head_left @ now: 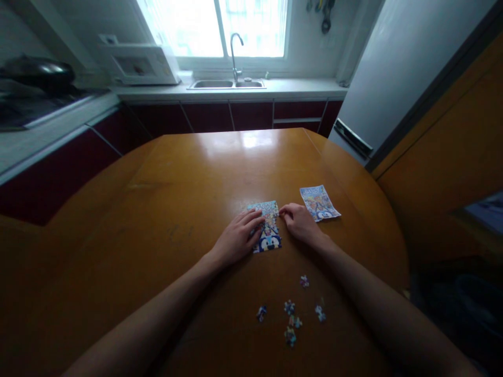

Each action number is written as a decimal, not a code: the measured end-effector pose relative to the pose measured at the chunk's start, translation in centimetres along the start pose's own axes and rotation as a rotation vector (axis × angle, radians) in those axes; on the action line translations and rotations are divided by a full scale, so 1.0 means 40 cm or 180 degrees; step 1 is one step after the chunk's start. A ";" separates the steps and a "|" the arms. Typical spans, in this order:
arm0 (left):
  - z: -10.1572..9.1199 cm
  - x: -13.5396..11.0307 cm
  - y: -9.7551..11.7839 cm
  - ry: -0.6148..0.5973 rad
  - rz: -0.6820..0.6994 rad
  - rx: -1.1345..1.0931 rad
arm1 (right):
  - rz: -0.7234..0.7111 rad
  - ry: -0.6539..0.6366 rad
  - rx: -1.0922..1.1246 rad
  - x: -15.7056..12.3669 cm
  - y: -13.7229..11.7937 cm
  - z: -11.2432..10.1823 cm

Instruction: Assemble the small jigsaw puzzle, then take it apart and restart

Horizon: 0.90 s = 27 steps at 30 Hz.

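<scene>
Nearest on the tabletop (196, 199), loose jigsaw pieces (290, 307). Beyond, partly joined jigsaw puzzle (271, 222) under left hand (238, 234), fingers slightly spread; at its right edge, right hand (301, 222), fingertips drawn together, impossible to tell whether on a piece. Probably light, stiff, apt to split at seams: best pressed flat, pieces pinched by edges. Farther right, printed picture sheet (319, 203).

Kitchen with sink (214, 84), faucet (233, 55) and stove (43, 109)

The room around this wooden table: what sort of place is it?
Probably a home kitchen: a sink and faucet stand below the window, and a dark pan sits on a stove.
</scene>
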State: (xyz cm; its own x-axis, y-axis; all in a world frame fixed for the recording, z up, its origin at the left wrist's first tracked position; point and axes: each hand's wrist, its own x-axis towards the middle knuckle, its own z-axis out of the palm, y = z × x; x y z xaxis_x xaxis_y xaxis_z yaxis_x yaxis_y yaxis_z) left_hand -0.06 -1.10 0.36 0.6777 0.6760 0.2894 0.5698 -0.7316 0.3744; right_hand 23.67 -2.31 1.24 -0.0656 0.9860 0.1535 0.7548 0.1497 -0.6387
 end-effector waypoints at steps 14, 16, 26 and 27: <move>0.005 0.001 -0.006 0.0024 0.0032 0.0013 | 0.0030 0.0017 -0.0036 0.001 0.005 0.001; 0.005 0.001 -0.007 0.0029 0.0045 0.0001 | 0.0026 0.0021 -0.0059 -0.001 0.003 0.000; 0.005 0.001 -0.006 0.0014 0.0033 -0.0011 | -0.0069 -0.0417 -0.0535 -0.019 -0.047 -0.036; 0.005 0.001 -0.006 0.0013 0.0023 -0.0025 | -0.0146 -0.0603 -0.0618 -0.030 -0.062 -0.051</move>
State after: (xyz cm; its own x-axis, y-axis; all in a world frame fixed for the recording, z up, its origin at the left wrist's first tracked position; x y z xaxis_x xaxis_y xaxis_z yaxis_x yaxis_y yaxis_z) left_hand -0.07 -0.93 0.09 0.6798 0.6711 0.2957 0.5613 -0.7357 0.3791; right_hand 23.19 -4.04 4.18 -0.2096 0.9775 0.0235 0.8580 0.1954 -0.4750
